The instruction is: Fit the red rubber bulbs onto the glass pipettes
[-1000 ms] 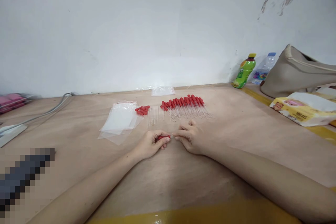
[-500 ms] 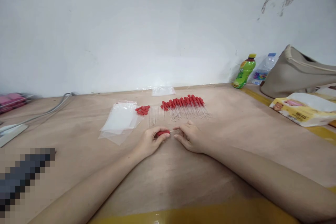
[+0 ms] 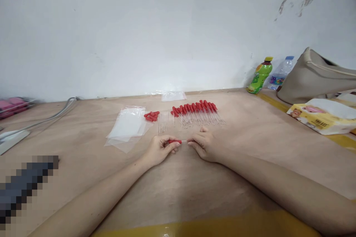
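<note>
My left hand [image 3: 160, 150] is closed around a small red handle [image 3: 175, 141], thumb and fingers on either side of it. A thin pale rod [image 3: 184, 142] sticks out of the handle's right end. My right hand [image 3: 205, 146] pinches the far end of that rod between thumb and fingertips. Beyond the hands lies a row of red-handled pieces with thin shafts [image 3: 194, 108]. Left of that row are several loose thin rods [image 3: 163, 121] and a small heap of loose red handles [image 3: 151, 116]. Whether the rods are metal or glass I cannot tell.
Clear zip bags [image 3: 126, 124] lie to the left, and another bag [image 3: 174, 96] lies by the wall. At the right are a green bottle [image 3: 260, 76], a clear bottle [image 3: 280, 73], a beige bag [image 3: 314, 77] and a tissue pack [image 3: 319, 118]. A grey cable [image 3: 59, 113] crosses the left side.
My right fingertips have closed on the rod, which lies straighter between my hands. More of the red handle shows past my left fingers.
</note>
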Demonstrator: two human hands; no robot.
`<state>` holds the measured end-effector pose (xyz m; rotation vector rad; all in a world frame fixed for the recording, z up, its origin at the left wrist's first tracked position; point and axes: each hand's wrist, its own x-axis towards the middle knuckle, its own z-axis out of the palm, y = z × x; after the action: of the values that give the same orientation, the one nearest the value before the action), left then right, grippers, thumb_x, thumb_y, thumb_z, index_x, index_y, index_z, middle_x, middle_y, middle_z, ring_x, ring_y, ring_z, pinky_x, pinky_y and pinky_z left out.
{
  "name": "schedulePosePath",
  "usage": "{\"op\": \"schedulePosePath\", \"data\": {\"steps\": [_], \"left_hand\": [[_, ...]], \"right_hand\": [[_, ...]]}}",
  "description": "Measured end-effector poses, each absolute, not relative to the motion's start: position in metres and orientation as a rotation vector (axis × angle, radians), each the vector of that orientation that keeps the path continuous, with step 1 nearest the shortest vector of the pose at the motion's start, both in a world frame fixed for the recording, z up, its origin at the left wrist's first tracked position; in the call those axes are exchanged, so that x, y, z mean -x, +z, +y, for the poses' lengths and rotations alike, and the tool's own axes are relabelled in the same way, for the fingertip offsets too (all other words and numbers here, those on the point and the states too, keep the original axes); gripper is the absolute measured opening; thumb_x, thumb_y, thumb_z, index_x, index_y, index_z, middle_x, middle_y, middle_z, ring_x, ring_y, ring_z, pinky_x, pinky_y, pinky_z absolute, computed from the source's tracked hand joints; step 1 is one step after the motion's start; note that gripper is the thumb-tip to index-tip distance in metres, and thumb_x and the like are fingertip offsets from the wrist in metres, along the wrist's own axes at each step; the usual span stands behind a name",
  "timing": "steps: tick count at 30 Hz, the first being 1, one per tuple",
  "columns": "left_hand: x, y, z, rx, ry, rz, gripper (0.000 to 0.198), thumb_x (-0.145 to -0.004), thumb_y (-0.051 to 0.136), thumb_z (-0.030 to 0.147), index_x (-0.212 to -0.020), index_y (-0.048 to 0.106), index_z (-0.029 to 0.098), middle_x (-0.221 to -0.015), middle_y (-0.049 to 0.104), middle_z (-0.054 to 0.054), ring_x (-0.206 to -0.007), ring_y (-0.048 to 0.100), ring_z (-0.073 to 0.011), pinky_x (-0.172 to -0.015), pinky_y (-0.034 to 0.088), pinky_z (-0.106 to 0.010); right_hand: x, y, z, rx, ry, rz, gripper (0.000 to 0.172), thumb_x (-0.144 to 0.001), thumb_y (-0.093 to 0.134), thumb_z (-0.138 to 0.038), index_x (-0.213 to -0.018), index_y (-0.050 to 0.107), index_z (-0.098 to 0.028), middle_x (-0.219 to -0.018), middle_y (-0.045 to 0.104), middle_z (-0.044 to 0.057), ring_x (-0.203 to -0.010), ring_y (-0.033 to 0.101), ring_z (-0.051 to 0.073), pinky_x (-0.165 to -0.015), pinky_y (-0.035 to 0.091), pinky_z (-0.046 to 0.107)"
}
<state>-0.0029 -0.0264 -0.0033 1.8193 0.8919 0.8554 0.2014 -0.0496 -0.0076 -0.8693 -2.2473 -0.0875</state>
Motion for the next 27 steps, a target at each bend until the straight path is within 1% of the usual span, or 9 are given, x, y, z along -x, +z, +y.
{"op": "schedulePosePath", "data": {"steps": [4,8,14,18,21,23,24,26,27], "left_hand": [[0.002,-0.001,-0.029,-1.772,0.849,0.884,0.032,-0.07,0.063,0.038,-0.084,0.064,0.009,-0.059,0.062,-0.003,-0.051,0.057,-0.0101,-0.053,0.05,-0.023],[0.003,-0.001,-0.031,-1.769,0.818,0.867,0.031,-0.07,0.064,0.037,-0.084,0.064,0.009,-0.061,0.063,-0.004,-0.052,0.058,-0.0103,-0.053,0.05,-0.023],[0.003,0.002,-0.034,-1.845,0.815,0.869,0.03,-0.072,0.062,0.036,-0.085,0.064,0.01,-0.064,0.065,-0.005,-0.053,0.058,-0.0109,-0.053,0.05,-0.024],[0.002,0.003,-0.035,-1.917,0.787,0.876,0.028,-0.073,0.061,0.036,-0.085,0.064,0.011,-0.065,0.065,-0.005,-0.052,0.057,-0.0106,-0.052,0.049,-0.022],[0.002,-0.001,-0.033,-1.968,0.798,0.893,0.028,-0.075,0.058,0.035,-0.088,0.064,0.012,-0.068,0.066,-0.005,-0.053,0.058,-0.0107,-0.053,0.05,-0.022],[0.002,-0.005,-0.03,-1.988,0.886,0.914,0.028,-0.076,0.057,0.035,-0.091,0.064,0.013,-0.072,0.067,-0.005,-0.057,0.06,-0.0118,-0.056,0.051,-0.024],[0.002,-0.006,-0.028,-2.008,0.936,0.927,0.028,-0.076,0.057,0.035,-0.092,0.064,0.013,-0.077,0.067,-0.006,-0.062,0.061,-0.0129,-0.06,0.051,-0.025],[0.004,-0.007,-0.024,-2.061,1.007,0.961,0.027,-0.076,0.058,0.034,-0.093,0.064,0.015,-0.086,0.068,-0.006,-0.072,0.063,-0.0151,-0.067,0.051,-0.026],[0.005,-0.007,-0.022,-2.082,1.027,0.984,0.027,-0.075,0.058,0.035,-0.093,0.065,0.016,-0.088,0.068,-0.006,-0.076,0.063,-0.0158,-0.07,0.051,-0.027]], "right_hand": [[-0.202,-0.008,-0.051,0.858,-0.09,-2.251,0.021,-0.088,0.037,-0.023,-0.082,0.056,-0.017,-0.063,0.06,0.0,-0.053,0.048,0.01,-0.063,0.026,0.029],[-0.2,-0.004,-0.055,0.858,-0.109,-2.264,0.025,-0.088,0.034,-0.023,-0.08,0.057,-0.016,-0.06,0.059,0.0,-0.048,0.042,0.009,-0.063,0.024,0.029],[-0.196,-0.002,-0.056,0.931,-0.107,-2.276,0.033,-0.089,0.032,-0.025,-0.065,0.054,-0.017,-0.052,0.055,-0.001,-0.045,0.035,0.009,-0.063,0.024,0.029],[-0.193,-0.006,-0.054,1.007,0.01,-2.288,0.036,-0.089,0.034,-0.026,-0.06,0.053,-0.017,-0.049,0.053,-0.003,-0.043,0.033,0.007,-0.065,0.026,0.028],[-0.191,-0.006,-0.052,1.057,0.131,-2.279,0.035,-0.089,0.035,-0.027,-0.06,0.052,-0.017,-0.05,0.054,-0.004,-0.043,0.036,0.007,-0.065,0.028,0.027],[-0.19,-0.004,-0.05,1.088,0.164,-2.248,0.033,-0.089,0.035,-0.027,-0.063,0.053,-0.017,-0.053,0.055,-0.003,-0.046,0.04,0.008,-0.065,0.03,0.026],[-0.191,-0.003,-0.049,1.084,0.162,-2.24,0.03,-0.089,0.036,-0.028,-0.068,0.054,-0.017,-0.055,0.057,-0.003,-0.049,0.043,0.008,-0.065,0.031,0.026],[-0.194,-0.002,-0.047,1.032,0.114,-2.251,0.021,-0.088,0.039,-0.028,-0.082,0.056,-0.017,-0.066,0.061,-0.001,-0.057,0.049,0.01,-0.068,0.032,0.027],[-0.196,-0.002,-0.045,1.001,0.071,-2.264,0.019,-0.087,0.04,-0.027,-0.088,0.055,-0.016,-0.072,0.062,0.001,-0.062,0.051,0.011,-0.069,0.033,0.028]]}}
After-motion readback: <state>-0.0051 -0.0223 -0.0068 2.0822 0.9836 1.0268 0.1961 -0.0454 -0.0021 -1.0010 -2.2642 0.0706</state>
